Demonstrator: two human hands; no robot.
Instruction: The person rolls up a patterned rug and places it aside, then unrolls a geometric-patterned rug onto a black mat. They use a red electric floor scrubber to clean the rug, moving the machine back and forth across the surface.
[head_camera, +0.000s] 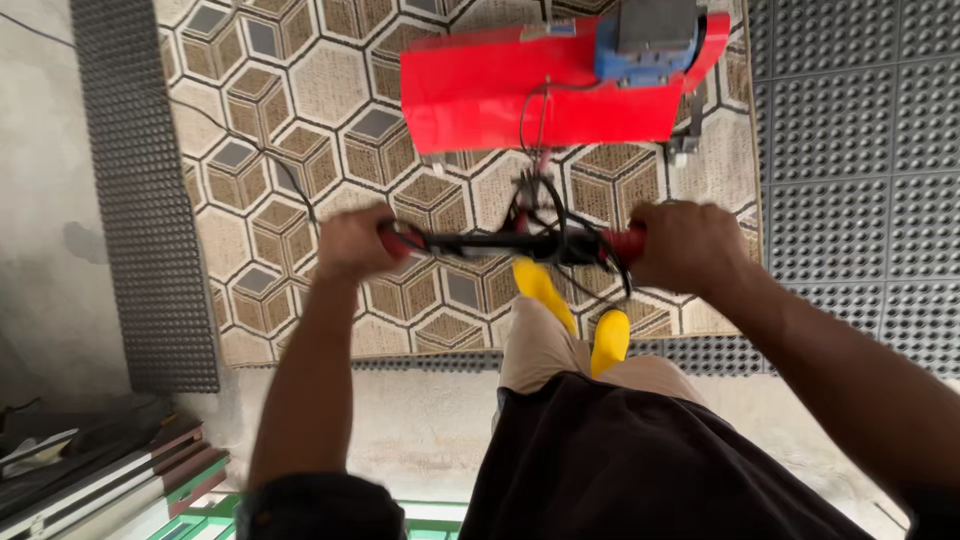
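Over a patterned rug (300, 110) of brown and grey hexagons, the person stands holding the black handlebar (500, 242) of a red machine (500, 95). The left hand (352, 242) is closed around the left red grip, and the right hand (690, 245) is wrapped around the right one. Black cables (545, 150) run from the bar up to the machine's red housing, which carries a blue and grey motor (645, 45). Yellow boots (575, 320) show just below the bar. Dark studded rubber mats (860, 150) flank the rug.
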